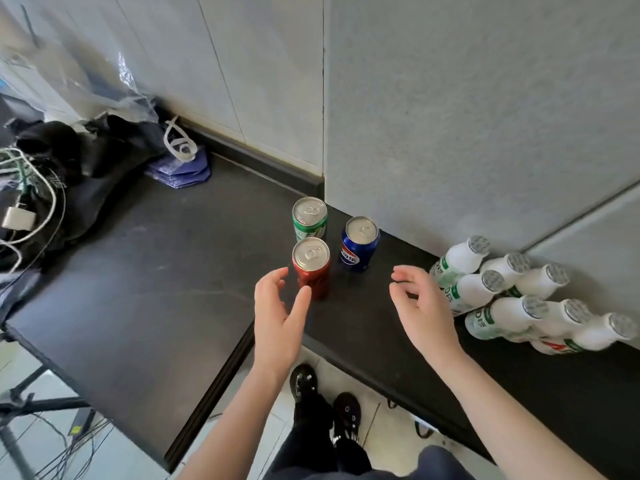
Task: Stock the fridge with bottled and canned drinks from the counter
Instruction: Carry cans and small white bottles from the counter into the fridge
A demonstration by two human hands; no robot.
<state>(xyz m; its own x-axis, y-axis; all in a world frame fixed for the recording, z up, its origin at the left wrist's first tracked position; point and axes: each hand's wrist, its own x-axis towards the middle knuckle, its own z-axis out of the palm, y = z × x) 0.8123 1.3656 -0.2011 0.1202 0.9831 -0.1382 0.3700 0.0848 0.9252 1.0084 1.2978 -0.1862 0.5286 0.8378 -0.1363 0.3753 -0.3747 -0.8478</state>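
The left hand (277, 317) reaches up from the lower middle of the frame, palm turned inward. Its fingers are loosely curved and spread apart from the thumb, and it holds nothing. The thumb tip lies in front of the lower side of the red can (311, 268); whether it touches the can cannot be told. The right hand (426, 313) hovers right of centre, fingers also loosely curled and apart, gripping nothing, between the cans and a cluster of white bottles (512, 296). The red can stands upright at centre frame on the black counter (156, 271). A green can (309, 218) stands just behind it, and a blue can (360, 242) is to the right near the grey wall (450, 116). The three cans are smooth metal cylinders with silver tops and ring pulls. At the right edge the bottles are matte white plastic with green labels and round silver foil caps, packed touching one another against the wall. In the upper left lie a crumpled black cloth (86, 157), white cables (34, 209), a purple bag (180, 169) and clear plastic film (121, 88). The counter surface is dark, matte and faintly scuffed.
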